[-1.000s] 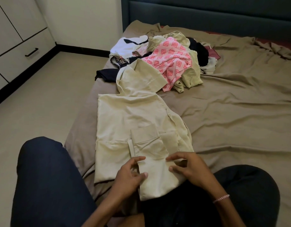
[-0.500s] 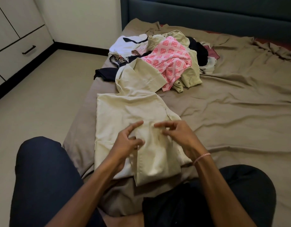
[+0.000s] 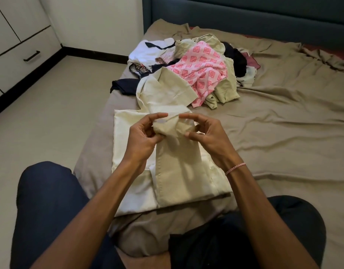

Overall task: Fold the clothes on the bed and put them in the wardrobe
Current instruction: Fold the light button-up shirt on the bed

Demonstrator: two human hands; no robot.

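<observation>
The fingers point(image 3: 157, 116) of the left hand point(image 3: 142, 136) and those of the right hand point(image 3: 208, 134) are curled and pinch, between thumb and fingertips, the bunched end of a narrow folded panel of the cream shirt point(image 3: 182, 177), held just clear of the layer beneath at the centre of the frame. From that pinch the panel runs down toward the bottom centre and lies flat on the rest of the shirt. The shirt is spread on the near left part of the bed point(image 3: 283, 133). Its long axis runs from the lower middle of the frame up toward the upper middle, and its far end, with a short sleeve, touches the pile of clothes point(image 3: 202, 68). We judge that the folding of this first shirt is in hand. The next move calls for smoothing the bunched end and laying the panel squarely along that axis before folding the length across. The wardrobe point(image 3: 21, 55) stands at the upper left, well apart, across the floor point(image 3: 50, 123).
</observation>
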